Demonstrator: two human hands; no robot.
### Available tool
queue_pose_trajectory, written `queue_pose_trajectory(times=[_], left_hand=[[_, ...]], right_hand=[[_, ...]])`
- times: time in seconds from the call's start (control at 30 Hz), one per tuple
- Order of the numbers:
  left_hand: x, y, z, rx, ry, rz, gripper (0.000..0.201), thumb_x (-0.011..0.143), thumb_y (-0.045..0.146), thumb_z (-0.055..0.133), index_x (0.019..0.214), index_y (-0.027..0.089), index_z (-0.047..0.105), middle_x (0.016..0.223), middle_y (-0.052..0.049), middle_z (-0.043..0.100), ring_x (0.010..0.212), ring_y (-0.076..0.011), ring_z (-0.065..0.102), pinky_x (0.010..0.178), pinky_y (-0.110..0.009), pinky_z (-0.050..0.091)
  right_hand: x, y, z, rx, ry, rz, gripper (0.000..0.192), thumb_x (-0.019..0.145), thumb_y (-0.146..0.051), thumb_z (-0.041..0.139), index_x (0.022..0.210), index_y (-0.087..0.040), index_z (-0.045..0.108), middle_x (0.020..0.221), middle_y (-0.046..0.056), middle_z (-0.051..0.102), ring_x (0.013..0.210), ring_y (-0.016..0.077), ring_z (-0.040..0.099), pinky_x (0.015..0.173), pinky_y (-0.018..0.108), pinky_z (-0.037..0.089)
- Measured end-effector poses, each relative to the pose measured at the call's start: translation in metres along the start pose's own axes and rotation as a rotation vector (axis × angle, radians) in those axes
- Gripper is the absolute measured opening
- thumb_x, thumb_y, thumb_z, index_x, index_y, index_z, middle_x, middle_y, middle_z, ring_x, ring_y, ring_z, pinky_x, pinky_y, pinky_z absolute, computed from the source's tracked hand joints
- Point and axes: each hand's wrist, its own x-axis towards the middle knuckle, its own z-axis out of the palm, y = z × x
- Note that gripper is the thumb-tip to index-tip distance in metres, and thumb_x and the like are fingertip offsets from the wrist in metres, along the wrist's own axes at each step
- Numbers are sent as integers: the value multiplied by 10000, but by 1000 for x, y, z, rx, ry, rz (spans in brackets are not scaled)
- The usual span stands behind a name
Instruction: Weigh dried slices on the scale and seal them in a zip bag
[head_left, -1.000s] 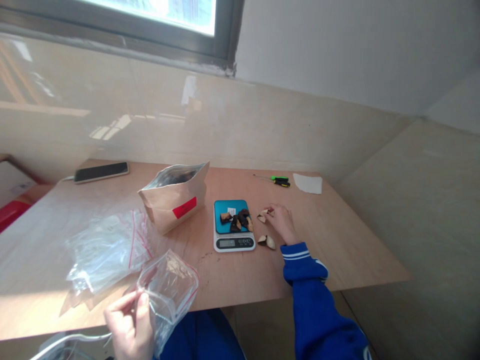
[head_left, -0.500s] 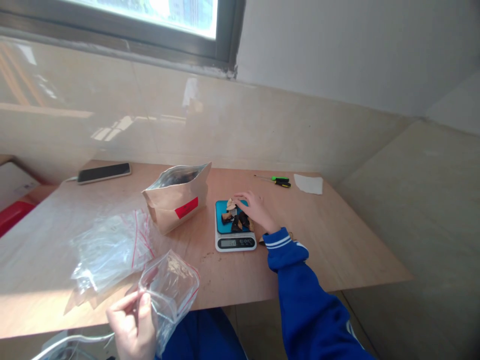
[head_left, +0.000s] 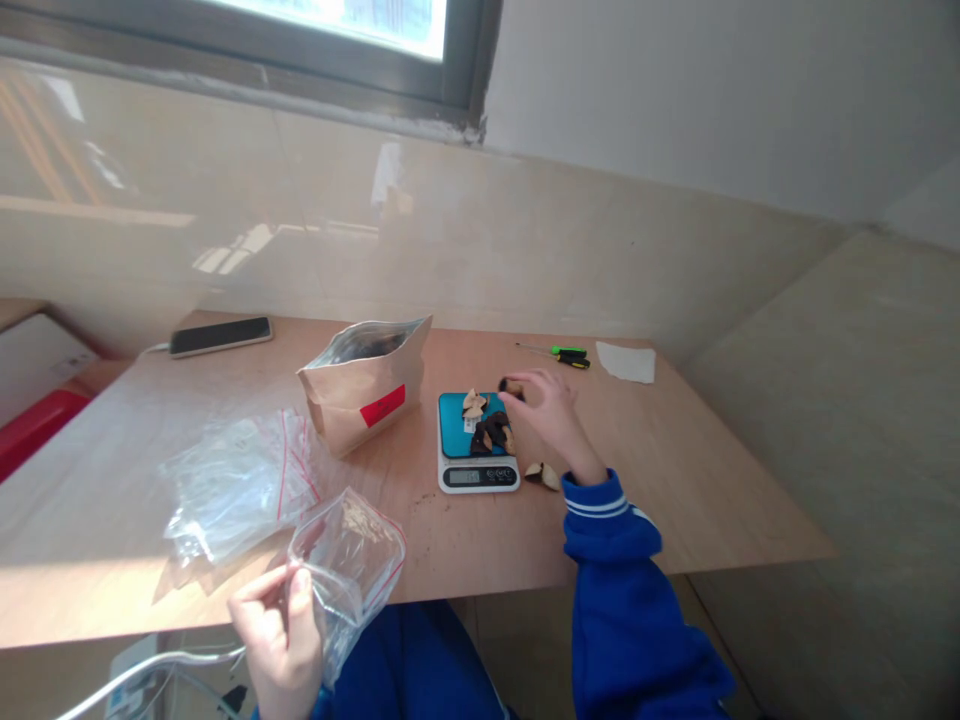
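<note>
My left hand (head_left: 277, 630) pinches the edge of a clear zip bag (head_left: 349, 555) with a red seal line, at the table's front edge. My right hand (head_left: 551, 405) holds a small dark brown dried piece (head_left: 512, 388), like dried mushroom, between thumb and fingertips, above the right edge of the digital scale (head_left: 450, 425). On its blue pan lie pale dried pieces (head_left: 474, 404) and several dark dried pieces (head_left: 491, 435). The digits on the display are too small to read. More dried pieces (head_left: 542, 475) rest on the table right of the scale.
An open brown paper pouch (head_left: 345, 395) with a red label stands left of the scale. Clear zip bags (head_left: 232, 485) lie in front of it. Behind are a phone (head_left: 221, 337), screwdrivers (head_left: 570, 357) and white paper (head_left: 626, 362). A white cable (head_left: 165, 660) hangs below the table edge.
My right hand has lifted a dark dried piece off the left part of the pan and moved right with it. My left hand still holds the zip bag. The view has shifted slightly.
</note>
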Motion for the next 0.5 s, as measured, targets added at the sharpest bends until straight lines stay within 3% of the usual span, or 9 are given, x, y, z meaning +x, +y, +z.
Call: queue_pose_trajectory(times=[0.07,0.1,0.2,0.27,0.37,0.5], left_hand=[[1,0,1,-14,0,-10,409,663,472,691,906,193,518,856,-24,612,793,-216,629,716,-374,481],[1,0,2,-20,-7,-15,411,660,473,693,905,194,518,861,-25,615,804,-219,633,723,-375,484],[-1,5,6,-33,-32,-19,418,647,491,703,883,200,519,847,-24,619,804,-226,641,726,-378,493],[-4,11,8,-53,-44,-15,412,656,501,701,875,205,516,823,-16,614,796,-227,643,748,-390,500],[-10,20,11,-87,-81,-22,379,688,472,700,883,216,501,785,0,601,779,-216,639,821,-422,500],[-13,24,13,-125,-129,-64,349,706,437,700,892,234,485,721,30,563,716,-193,604,851,-434,492]], right_hand=[[-16,40,-9,-116,67,205,323,846,-467,595,991,-200,704,1063,123,666,1041,311,531,880,451,327],[-26,59,-9,-173,28,283,315,834,-456,599,961,-189,709,1044,133,668,1022,316,530,859,450,335],[-58,97,0,-271,-83,324,276,821,-405,593,961,-197,710,1083,131,656,1014,310,525,848,458,343],[-77,104,9,-276,-67,290,311,832,-404,567,1042,-208,688,1164,132,628,1062,313,513,869,476,346],[-102,97,16,-213,63,282,375,876,-421,488,1147,-210,640,1228,145,582,1124,315,500,898,498,360],[-130,91,17,-101,269,239,332,914,-325,403,1065,-184,663,1126,144,595,1070,279,537,915,480,397]])
